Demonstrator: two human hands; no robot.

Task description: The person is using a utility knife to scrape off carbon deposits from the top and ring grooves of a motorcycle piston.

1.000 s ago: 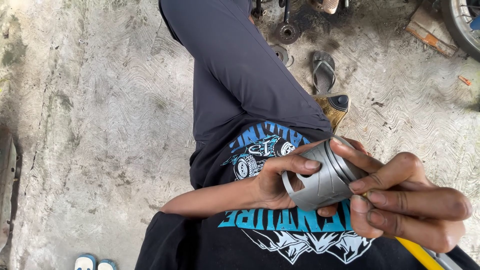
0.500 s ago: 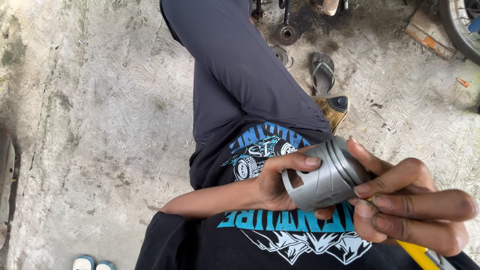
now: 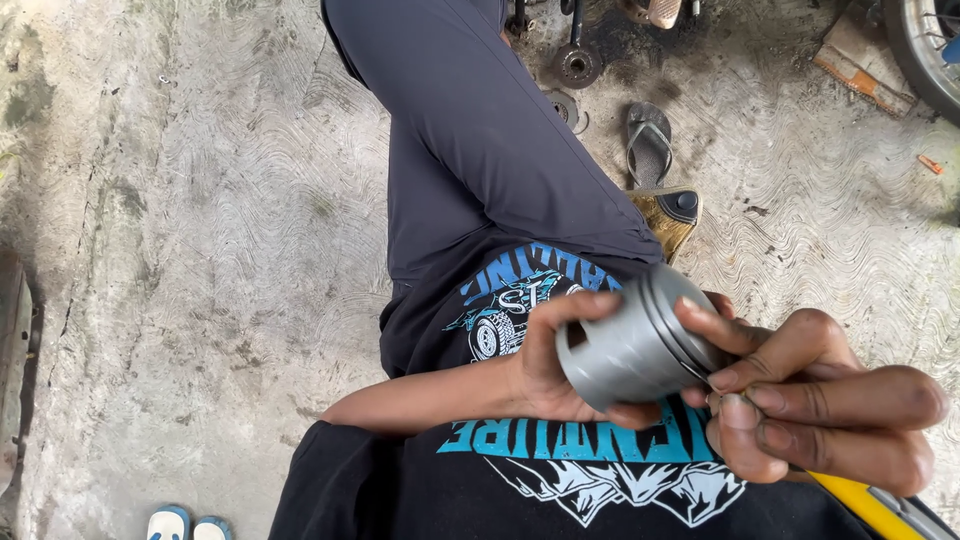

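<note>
I hold the piston in both hands, left curled under, right pinching its rim; a loose pinch could drop it on the floor.

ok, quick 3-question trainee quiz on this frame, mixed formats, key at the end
1. True or false: both hands touch the grey metal piston.
2. Which hand wraps the piston's skirt end, with the side hole? A) left hand B) right hand C) neither
3. Fill in: on the concrete floor beyond the knee lies a grey ____.

Key
1. True: the left hand cups it, the right hand's fingertips sit at the grooved end.
2. A
3. sandal
</note>
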